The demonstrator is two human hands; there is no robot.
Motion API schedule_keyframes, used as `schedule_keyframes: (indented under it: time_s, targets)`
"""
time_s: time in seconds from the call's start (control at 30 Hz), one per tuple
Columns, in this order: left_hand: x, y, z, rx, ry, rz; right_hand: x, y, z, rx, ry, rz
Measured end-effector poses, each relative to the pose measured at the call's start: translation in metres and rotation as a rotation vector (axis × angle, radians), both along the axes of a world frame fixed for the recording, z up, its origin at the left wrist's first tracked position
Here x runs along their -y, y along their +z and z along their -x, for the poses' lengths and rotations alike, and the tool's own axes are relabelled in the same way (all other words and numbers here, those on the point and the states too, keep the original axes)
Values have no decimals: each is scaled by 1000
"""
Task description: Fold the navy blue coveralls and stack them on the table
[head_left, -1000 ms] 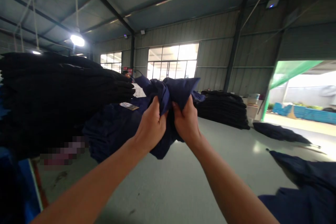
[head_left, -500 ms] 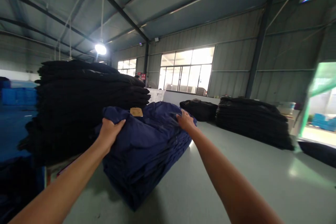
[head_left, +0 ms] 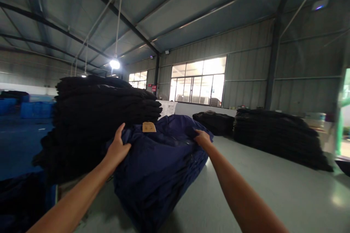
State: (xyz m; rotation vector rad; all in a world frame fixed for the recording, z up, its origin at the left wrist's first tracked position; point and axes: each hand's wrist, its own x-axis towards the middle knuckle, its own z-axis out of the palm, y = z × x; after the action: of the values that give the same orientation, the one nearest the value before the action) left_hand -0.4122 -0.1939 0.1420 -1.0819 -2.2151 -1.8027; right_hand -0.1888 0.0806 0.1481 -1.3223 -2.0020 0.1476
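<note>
While one tag (head_left: 149, 127) tops one navy pile (head_left: 161, 160), two hands (head_left: 117, 148) (head_left: 203, 138) touch it, left spread, right pinching cloth

We count two hands at the grip, left hand (head_left: 117, 149) and right hand (head_left: 203, 139), with one navy garment pile (head_left: 155, 160) and one tan tag (head_left: 149, 127) between them. Left of the grip we have one tall black stack (head_left: 104, 113); right of it, two, a small black stack (head_left: 213, 123) and a long black stack (head_left: 276, 138). Beyond, we see two windows (head_left: 198, 83).
</note>
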Motion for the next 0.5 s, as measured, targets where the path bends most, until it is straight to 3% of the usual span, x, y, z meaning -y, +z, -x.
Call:
schedule_keyframes:
  time_s: [0.17,0.27,0.33,0.43,0.5]
  targets:
    - [-29,0,-14,-170,-12,101,6,2,1,4,-104,-12]
    - [-17,13,-23,-152,2,403,12,7,1,38,-188,53]
    - [1,26,-32,-220,107,625,18,15,6,69,-196,49]
    - [20,42,-53,-551,446,689,35,30,24,131,-32,-46]
    - [17,45,-68,-748,428,619,50,37,42,178,142,-104]
